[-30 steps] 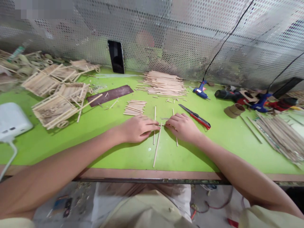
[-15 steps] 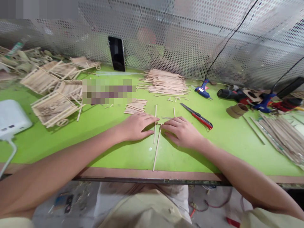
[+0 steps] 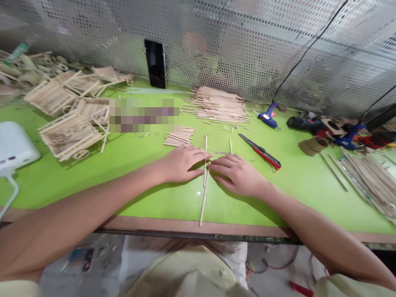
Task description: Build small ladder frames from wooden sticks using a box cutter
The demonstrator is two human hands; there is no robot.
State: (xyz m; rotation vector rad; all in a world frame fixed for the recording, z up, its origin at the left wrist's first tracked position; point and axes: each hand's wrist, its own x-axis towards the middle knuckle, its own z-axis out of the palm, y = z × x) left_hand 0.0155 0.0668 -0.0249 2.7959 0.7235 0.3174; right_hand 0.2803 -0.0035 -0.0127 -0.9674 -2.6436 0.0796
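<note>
Over the middle of the green tabletop, my left hand (image 3: 185,163) has its thumb and fingertips at a thin wooden stick (image 3: 206,142) that points away from me. My right hand (image 3: 237,174) faces it, its fingertips closed at the far end of a second wooden stick (image 3: 203,206). This second stick runs toward the table's front edge and meets the near end of the first. A third stick (image 3: 230,145) pokes out beyond my right hand, its near part hidden. The exact contact at the fingertips is hard to make out.
A red utility knife (image 3: 262,152) lies right of my hands. Behind are a short stick pile (image 3: 180,136), a larger pile (image 3: 218,105) and a blue glue gun (image 3: 268,116). Small wooden carts (image 3: 69,138) stand left; a phone (image 3: 155,64) leans on the mesh. Bamboo strips (image 3: 369,177) lie right.
The second stick, at my right fingertips, has shifted slightly left, closing the gap to the first stick. My hands are a little nearer each other. The whole view has shifted slightly.
</note>
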